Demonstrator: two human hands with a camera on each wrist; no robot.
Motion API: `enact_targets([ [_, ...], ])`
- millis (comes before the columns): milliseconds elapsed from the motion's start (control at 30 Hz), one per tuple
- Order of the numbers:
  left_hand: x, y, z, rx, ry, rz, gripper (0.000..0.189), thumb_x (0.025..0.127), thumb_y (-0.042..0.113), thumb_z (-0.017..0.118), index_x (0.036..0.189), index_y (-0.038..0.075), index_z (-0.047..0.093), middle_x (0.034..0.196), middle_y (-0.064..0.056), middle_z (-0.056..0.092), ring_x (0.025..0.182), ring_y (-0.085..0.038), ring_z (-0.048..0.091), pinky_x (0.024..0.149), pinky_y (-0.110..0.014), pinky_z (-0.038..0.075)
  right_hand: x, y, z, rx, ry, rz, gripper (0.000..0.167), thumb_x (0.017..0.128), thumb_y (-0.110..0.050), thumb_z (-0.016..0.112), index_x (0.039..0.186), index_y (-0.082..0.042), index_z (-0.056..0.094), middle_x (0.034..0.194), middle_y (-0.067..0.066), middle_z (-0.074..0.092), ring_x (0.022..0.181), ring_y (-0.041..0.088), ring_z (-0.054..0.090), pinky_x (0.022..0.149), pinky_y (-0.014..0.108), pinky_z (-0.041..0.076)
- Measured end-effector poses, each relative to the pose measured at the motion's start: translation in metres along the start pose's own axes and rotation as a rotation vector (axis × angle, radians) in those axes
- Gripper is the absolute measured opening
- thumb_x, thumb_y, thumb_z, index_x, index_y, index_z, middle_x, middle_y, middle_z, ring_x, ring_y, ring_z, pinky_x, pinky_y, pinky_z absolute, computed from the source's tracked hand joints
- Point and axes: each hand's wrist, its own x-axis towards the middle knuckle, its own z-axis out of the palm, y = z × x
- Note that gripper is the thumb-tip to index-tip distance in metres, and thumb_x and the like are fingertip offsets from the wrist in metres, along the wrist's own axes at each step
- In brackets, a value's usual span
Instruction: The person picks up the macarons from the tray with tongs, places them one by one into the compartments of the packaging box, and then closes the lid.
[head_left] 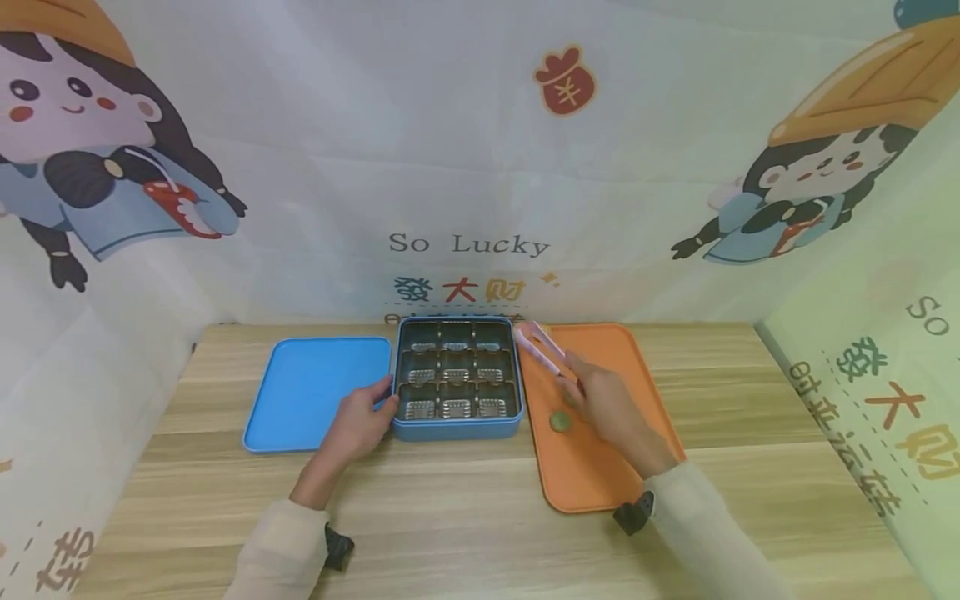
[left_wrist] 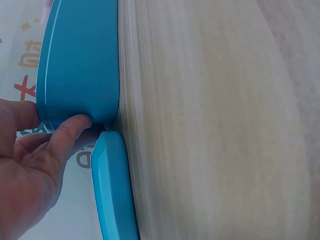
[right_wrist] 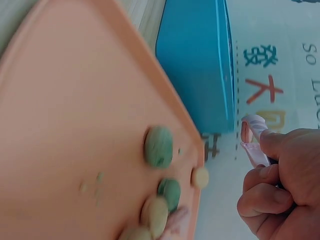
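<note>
A blue box (head_left: pixel 457 429) holds a dark plastic insert with several compartments. My left hand (head_left: pixel 365 421) grips the box at its front left corner; in the left wrist view, thumb and fingers (left_wrist: pixel 72 131) lie against its wall and rim. My right hand (head_left: pixel 603 404) holds pink-and-white tongs (head_left: pixel 542 346) over the orange tray (head_left: pixel 600 492), tips near the box's back right corner. In the right wrist view, a pinkish macaron (right_wrist: pixel 246 132) sits between the tong tips. A green macaron (head_left: pixel 560 421) lies on the tray below my right hand.
A blue lid (head_left: pixel 318 392) lies flat left of the box. On the tray, the right wrist view shows another green macaron (right_wrist: pixel 170 194), a cream macaron (right_wrist: pixel 155 216) and a small pale one (right_wrist: pixel 200 177), plus green crumbs. A printed cloth (head_left: pixel 465 183) hangs behind the table.
</note>
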Motion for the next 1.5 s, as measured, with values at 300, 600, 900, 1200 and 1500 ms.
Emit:
enact_targets([
  [300, 0.000, 0.000, 0.000, -0.005, 0.002, 0.006, 0.052, 0.101, 0.014, 0.049, 0.146, -0.008, 0.039, 0.141, -0.026, 0.051, 0.139, -0.036, 0.039, 0.108, -0.052, 0.040, 0.016, -0.016, 0.014, -0.025, -0.028, -0.029, 0.021, 0.097, -0.018, 0.064, 0.112, -0.003, 0.060, 0.060, -0.002, 0.047, 0.059, 0.017, 0.046, 0.059, 0.029, 0.038],
  [600, 0.001, -0.003, 0.001, -0.005, 0.004, 0.009, 0.052, 0.100, 0.013, 0.049, 0.146, -0.009, 0.039, 0.141, -0.026, 0.051, 0.139, -0.036, 0.039, 0.108, -0.052, 0.039, 0.019, -0.025, 0.019, 0.004, -0.068, -0.013, 0.015, 0.099, -0.017, 0.062, 0.101, -0.004, 0.056, 0.064, 0.002, 0.048, 0.056, 0.018, 0.047, 0.050, 0.027, 0.036],
  [900, 0.001, -0.003, 0.002, -0.003, 0.009, 0.011, 0.052, 0.100, 0.014, 0.050, 0.146, -0.008, 0.039, 0.141, -0.026, 0.051, 0.139, -0.037, 0.039, 0.108, -0.052, 0.040, 0.020, -0.025, 0.020, 0.046, -0.098, 0.025, 0.032, 0.099, -0.019, 0.061, 0.123, 0.003, 0.060, 0.062, 0.004, 0.049, 0.049, 0.015, 0.047, 0.043, 0.022, 0.033],
  [1200, 0.000, -0.002, 0.002, 0.007, 0.011, 0.011, 0.051, 0.100, 0.013, 0.050, 0.146, -0.009, 0.039, 0.141, -0.027, 0.051, 0.138, -0.039, 0.039, 0.110, -0.052, 0.037, 0.017, -0.015, 0.018, 0.036, -0.016, 0.103, 0.037, 0.099, -0.020, 0.062, 0.129, 0.000, 0.058, 0.063, 0.004, 0.050, 0.057, 0.018, 0.048, 0.046, 0.025, 0.037],
  [1500, 0.001, -0.002, 0.002, -0.004, 0.015, 0.008, 0.051, 0.100, 0.013, 0.050, 0.145, -0.009, 0.040, 0.141, -0.027, 0.050, 0.138, -0.037, 0.040, 0.110, -0.051, 0.038, 0.011, 0.008, 0.019, 0.038, 0.047, 0.183, 0.020, 0.097, -0.015, 0.064, 0.103, 0.003, 0.057, 0.061, 0.006, 0.049, 0.050, 0.017, 0.045, 0.043, 0.026, 0.034],
])
